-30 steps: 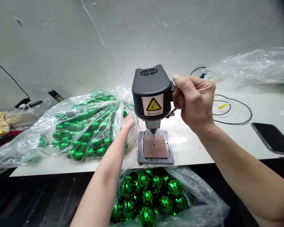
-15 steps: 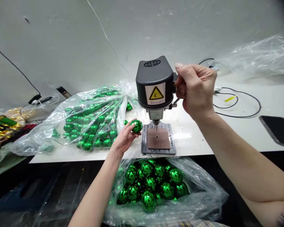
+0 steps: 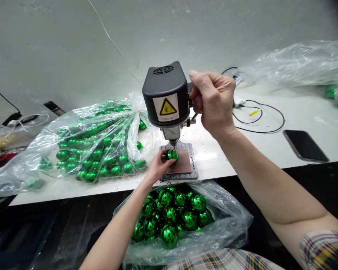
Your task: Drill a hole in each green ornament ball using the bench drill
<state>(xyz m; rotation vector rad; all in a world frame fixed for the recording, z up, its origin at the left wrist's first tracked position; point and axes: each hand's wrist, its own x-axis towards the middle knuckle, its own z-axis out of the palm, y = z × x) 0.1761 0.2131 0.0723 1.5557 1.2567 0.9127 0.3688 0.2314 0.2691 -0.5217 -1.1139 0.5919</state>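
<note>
Fingers of our left hand [image 3: 157,165] pinch a shiny green ball [image 3: 172,155] under the drill [image 3: 165,90], above its brown board [image 3: 183,165]; we cannot tell whether the ball touches the bit [image 3: 174,147]. Our right hand [image 3: 215,100] is clenched around the handle [image 3: 190,89] at the drill's side. The drill stands on the white table [image 3: 219,161]. On our left lies a clear bag [image 3: 45,142] of green balls [image 3: 95,154], and below the table's front edge we have an open bag [image 3: 231,229] holding more. Off to the right we see a phone [image 3: 305,146] lying flat, near a looped black cord [image 3: 284,120].
</note>
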